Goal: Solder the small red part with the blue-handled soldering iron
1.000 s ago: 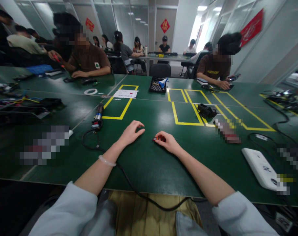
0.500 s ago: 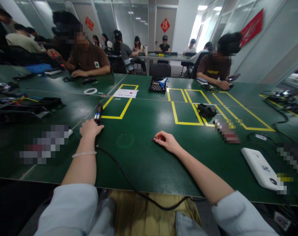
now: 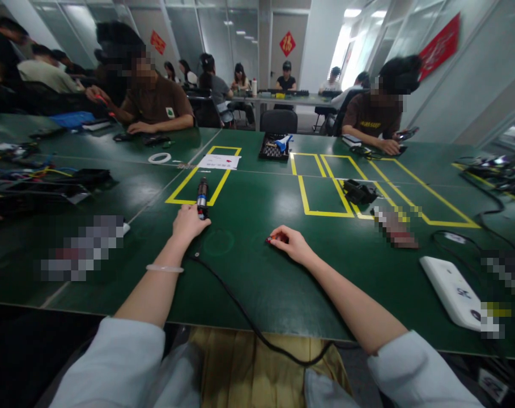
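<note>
My left hand (image 3: 190, 222) is closed round the near end of a dark cylinder with a blue band and a silver section (image 3: 202, 192). Its far end points away from me, over the near edge of a yellow tape outline; its exact kind is unclear. To the right, my right hand (image 3: 292, 243) rests low at the tabletop, thumb and fingers pinched on a small red-and-orange piece (image 3: 269, 240), mostly hidden by the fingertips. Just below my left hand, the end of a black cable (image 3: 232, 294) lies on the table and runs off its front edge.
The green table (image 3: 249, 289) carries yellow tape outlines and a paper sheet (image 3: 218, 162). A black tray (image 3: 274, 148) sits at the back, a black device (image 3: 359, 192) and a white box (image 3: 450, 292) to the right. Wired parts (image 3: 66, 184) lie left. Two co-workers sit opposite.
My left hand has slid right across the table with the banded cylinder, and the cable end has shifted right too. My right hand stays in place, still pinching the small piece.
</note>
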`<state>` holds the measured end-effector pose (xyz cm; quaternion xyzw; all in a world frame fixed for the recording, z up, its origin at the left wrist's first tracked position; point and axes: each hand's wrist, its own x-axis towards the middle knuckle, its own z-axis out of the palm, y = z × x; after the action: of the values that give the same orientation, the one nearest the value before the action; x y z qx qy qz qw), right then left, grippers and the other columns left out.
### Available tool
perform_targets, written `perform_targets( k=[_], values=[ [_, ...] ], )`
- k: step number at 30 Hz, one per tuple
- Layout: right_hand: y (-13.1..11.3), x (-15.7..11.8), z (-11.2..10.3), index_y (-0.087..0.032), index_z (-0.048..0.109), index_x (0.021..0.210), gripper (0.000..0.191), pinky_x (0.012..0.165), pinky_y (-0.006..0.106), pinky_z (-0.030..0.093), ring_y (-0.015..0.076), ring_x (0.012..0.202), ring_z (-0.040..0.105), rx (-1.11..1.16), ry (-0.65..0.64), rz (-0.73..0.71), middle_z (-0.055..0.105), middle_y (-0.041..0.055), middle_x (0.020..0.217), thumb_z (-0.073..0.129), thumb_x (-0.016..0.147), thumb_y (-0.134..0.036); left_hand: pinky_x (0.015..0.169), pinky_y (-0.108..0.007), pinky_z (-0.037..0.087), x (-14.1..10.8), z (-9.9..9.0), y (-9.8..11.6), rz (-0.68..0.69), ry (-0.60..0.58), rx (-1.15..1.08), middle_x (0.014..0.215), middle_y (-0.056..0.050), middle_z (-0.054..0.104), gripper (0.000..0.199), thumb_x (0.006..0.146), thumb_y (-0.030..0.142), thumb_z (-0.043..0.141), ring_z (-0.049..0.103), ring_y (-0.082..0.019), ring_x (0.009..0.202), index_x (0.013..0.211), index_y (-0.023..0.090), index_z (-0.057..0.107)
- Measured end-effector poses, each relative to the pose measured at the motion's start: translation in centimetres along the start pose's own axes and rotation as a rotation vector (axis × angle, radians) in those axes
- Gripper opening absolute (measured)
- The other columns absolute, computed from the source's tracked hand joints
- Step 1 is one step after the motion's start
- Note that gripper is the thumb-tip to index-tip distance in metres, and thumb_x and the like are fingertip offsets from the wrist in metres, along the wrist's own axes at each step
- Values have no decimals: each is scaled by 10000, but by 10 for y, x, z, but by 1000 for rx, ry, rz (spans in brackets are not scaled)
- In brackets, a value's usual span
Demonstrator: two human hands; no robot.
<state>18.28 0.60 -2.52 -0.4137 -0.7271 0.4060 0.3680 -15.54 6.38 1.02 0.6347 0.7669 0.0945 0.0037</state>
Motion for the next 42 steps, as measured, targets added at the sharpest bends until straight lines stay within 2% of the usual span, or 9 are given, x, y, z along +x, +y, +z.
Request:
perform_targets(
  k=[6,9,16,19,23,28,32,37,42],
  values=[
    [1,1,-1,-175,578,906,255,579,239,395,106,590,472,40,-2,16,539,-34,682,657,793,-389,907,-369,475,-29,11,58,272,-30,-93,1226,-138,511,573,745,442,607,531,-295,1107,1238,161,529],
    [4,2,0,-179,578,903,252,589,243,398,108,600,476,28,39,-13,543,-26,705,657,796,-393,914,-373,472,-47,15,82,403,-48,-151,1248,-135,499,597,759,425,600,523,-292,1112,1284,161,492],
    [5,2,1,-188,552,895,218,584,248,410,111,599,474,0,101,-35,550,-18,727,641,804,-365,933,-383,462,-79,20,115,610,-69,-260,1236,-124,500,615,773,393,613,504,-288,1139,1330,193,446],
    [4,2,1,-197,522,870,183,586,248,409,114,602,470,-30,94,-70,528,-22,727,626,814,-336,900,-382,474,-87,18,122,629,-81,-288,1219,-115,506,603,766,381,623,510,-290,1122,1320,218,453],
    [5,2,1,-200,523,811,129,620,256,415,123,638,476,-131,89,-149,501,-7,767,608,837,-294,880,-401,478,-92,17,127,645,-82,-296,1205,-131,506,615,768,380,615,510,-306,1097,1328,190,448],
    [2,2,1,-194,593,825,115,668,267,430,133,688,509,-192,79,-193,520,20,833,603,865,-301,886,-373,465,-95,19,129,653,-66,-257,1217,-116,501,619,785,386,602,504,-289,1103,1353,217,422],
    [-2,0,-1,-192,651,839,180,682,279,433,144,710,532,-199,98,-203,563,42,853,555,909,-326,885,-386,453,-98,18,131,649,-48,-234,1226,-140,498,644,806,421,593,508,-300,1086,1376,185,407],
    [-1,-2,-3,-183,680,855,228,714,291,454,162,757,585,-155,94,-175,643,55,856,537,918,-349,855,-395,439,-100,17,141,607,6,-155,1183,-169,508,638,866,486,521,524,-309,1049,1392,146,403],
    [7,0,-1,-175,654,965,234,726,287,484,159,756,619,31,87,-58,687,37,881,570,884,-377,826,-377,443,-99,19,146,554,36,-55,1169,-167,514,626,890,507,484,530,-293,1032,1390,139,406]
  ],
)
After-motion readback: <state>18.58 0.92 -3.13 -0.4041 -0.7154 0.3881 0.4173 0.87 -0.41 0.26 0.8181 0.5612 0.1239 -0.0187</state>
